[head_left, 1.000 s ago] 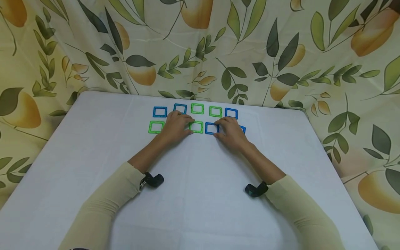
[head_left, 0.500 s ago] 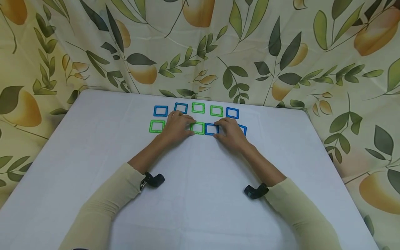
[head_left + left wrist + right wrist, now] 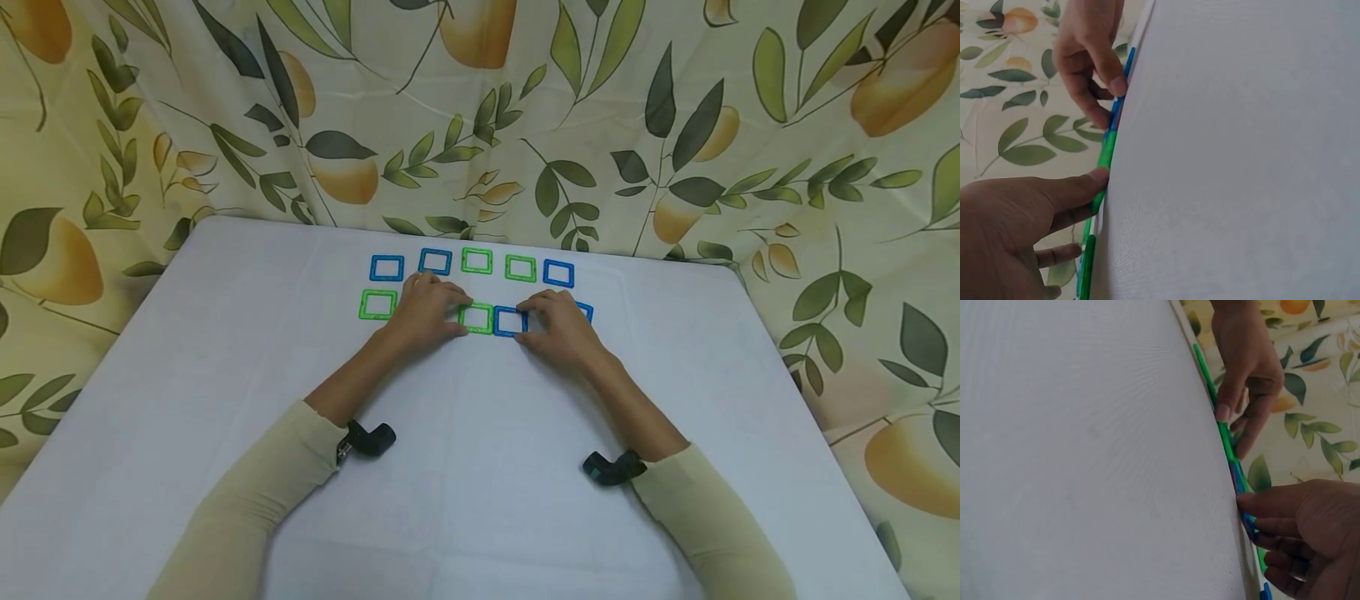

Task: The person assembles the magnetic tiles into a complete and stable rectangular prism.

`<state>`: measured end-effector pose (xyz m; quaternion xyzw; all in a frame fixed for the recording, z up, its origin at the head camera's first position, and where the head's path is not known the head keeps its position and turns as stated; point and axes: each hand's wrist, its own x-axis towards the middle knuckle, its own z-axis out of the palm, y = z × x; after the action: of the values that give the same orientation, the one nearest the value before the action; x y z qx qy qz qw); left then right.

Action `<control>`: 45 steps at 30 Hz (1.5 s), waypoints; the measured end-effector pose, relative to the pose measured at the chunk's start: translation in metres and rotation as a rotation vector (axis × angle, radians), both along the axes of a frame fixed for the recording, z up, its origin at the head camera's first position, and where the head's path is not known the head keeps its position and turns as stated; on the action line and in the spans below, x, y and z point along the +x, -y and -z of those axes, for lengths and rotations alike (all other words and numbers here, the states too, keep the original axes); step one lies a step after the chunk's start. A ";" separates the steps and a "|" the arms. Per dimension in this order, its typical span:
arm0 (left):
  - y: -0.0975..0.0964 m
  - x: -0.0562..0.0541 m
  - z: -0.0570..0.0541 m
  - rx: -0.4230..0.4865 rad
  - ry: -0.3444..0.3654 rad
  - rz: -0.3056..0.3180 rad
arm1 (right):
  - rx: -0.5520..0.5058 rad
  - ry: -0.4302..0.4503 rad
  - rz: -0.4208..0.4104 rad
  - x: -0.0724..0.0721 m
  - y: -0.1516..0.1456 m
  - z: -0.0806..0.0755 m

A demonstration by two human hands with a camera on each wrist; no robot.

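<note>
In the head view, my left hand (image 3: 426, 312) pinches a green rectangular frame tile (image 3: 478, 332) by its left side, thumb at the near edge and fingers at the far edge. My right hand (image 3: 564, 332) grips a blue rectangular frame tile (image 3: 507, 334) by its right side in the same way. The two tiles lie edge to edge, touching, on the white table. Both wrist views show them edge-on, the green one (image 3: 1107, 150) meeting the blue one (image 3: 1115, 112). Whatever lies beneath the palms is hidden.
A back row holds blue tiles (image 3: 387, 257) and green tiles (image 3: 477, 250) near the white table's (image 3: 465, 467) far edge. Another green tile (image 3: 378, 292) lies left of my left hand. A blue tile (image 3: 588, 313) is partly covered by my right hand. Behind hangs a leaf-print cloth (image 3: 480, 108).
A gap between the green and blue tiles has closed; they now touch. Both hands have drawn the pair slightly toward me, away from the back row.
</note>
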<state>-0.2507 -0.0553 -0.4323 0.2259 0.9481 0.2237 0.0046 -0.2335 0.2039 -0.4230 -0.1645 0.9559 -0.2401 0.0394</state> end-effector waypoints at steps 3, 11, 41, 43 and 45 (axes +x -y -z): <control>0.000 0.002 -0.001 0.009 0.022 -0.002 | -0.014 0.011 0.000 0.003 -0.001 -0.001; 0.000 0.005 -0.002 0.012 0.045 -0.001 | -0.072 0.046 -0.006 0.008 -0.003 -0.003; 0.006 0.010 -0.002 -0.007 0.022 0.038 | -0.327 -0.019 -0.072 0.008 -0.007 0.029; 0.005 0.010 -0.001 -0.008 0.032 0.039 | -0.332 -0.014 -0.071 0.008 -0.007 0.029; 0.005 0.010 0.000 -0.007 0.041 0.041 | -0.338 -0.013 -0.070 0.009 -0.007 0.029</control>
<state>-0.2408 -0.0608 -0.4322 0.2406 0.9438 0.2248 0.0292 -0.2243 0.2113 -0.4524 -0.2036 0.8959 -0.3946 0.0132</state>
